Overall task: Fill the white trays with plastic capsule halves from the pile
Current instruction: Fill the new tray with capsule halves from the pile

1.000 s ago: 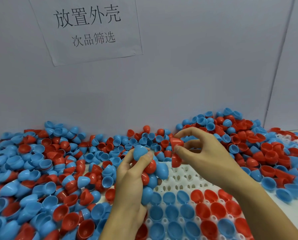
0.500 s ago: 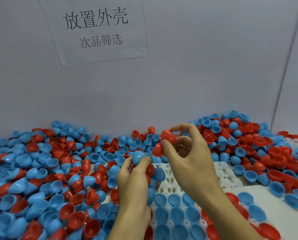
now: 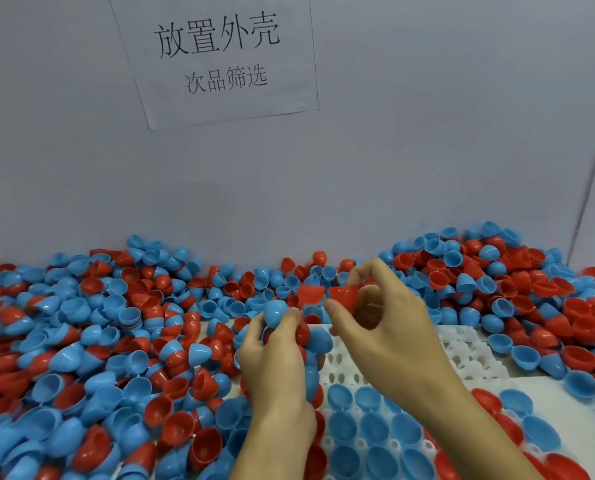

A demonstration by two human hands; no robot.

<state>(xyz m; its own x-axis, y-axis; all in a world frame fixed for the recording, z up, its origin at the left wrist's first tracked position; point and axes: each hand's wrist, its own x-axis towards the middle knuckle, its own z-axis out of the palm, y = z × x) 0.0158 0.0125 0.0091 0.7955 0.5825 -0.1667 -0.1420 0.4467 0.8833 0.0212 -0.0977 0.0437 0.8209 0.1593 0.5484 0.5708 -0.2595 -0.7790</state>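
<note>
right grip [image 3: 375, 327] around red half [image 3: 344, 295]

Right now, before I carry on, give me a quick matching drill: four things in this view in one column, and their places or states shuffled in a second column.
Things
1. left hand
2. right hand
3. white tray
4. paper sign

Places or states
A. taped on the wall above the pile
B. grips a bunch of blue and red halves
C. partly filled, empty cells at its far end
D. pinches a red half in its fingers

Pairs: 1-B, 2-D, 3-C, 4-A
</note>
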